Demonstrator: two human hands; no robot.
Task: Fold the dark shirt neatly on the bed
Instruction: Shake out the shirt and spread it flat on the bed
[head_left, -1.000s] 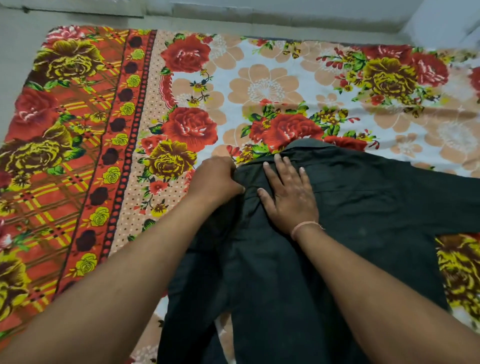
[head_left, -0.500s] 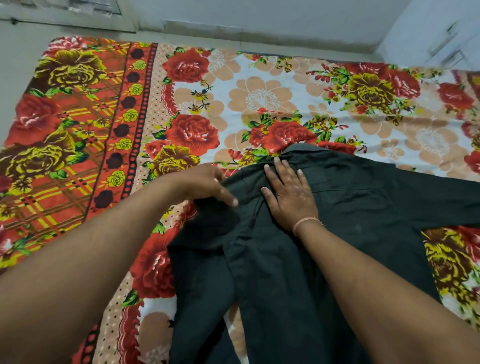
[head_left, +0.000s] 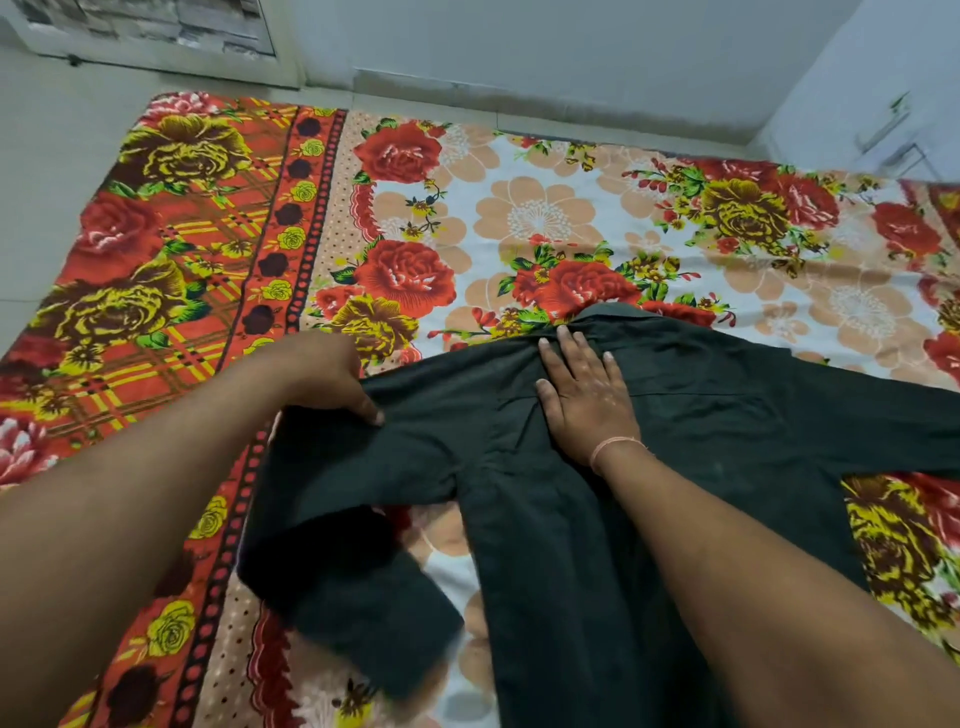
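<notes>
The dark, greenish-black cotton shirt (head_left: 597, 545) lies spread on the bed (head_left: 545, 218), near and right of centre, with its collar (head_left: 618, 314) at the far end. It looks light, limp and quick to crease, so it will likely drape and drag rather than hold a shape. The shoulder seams and cuffs seem the surest holds. The left hand (head_left: 332, 379) has its fingers (head_left: 371, 413) curled on the cloth at the left shoulder, above the crumpled left sleeve (head_left: 337, 571). The right hand (head_left: 582, 400) presses flat below the collar, its fingers straight and slightly apart. A floral red, orange and white sheet covers the bed.
</notes>
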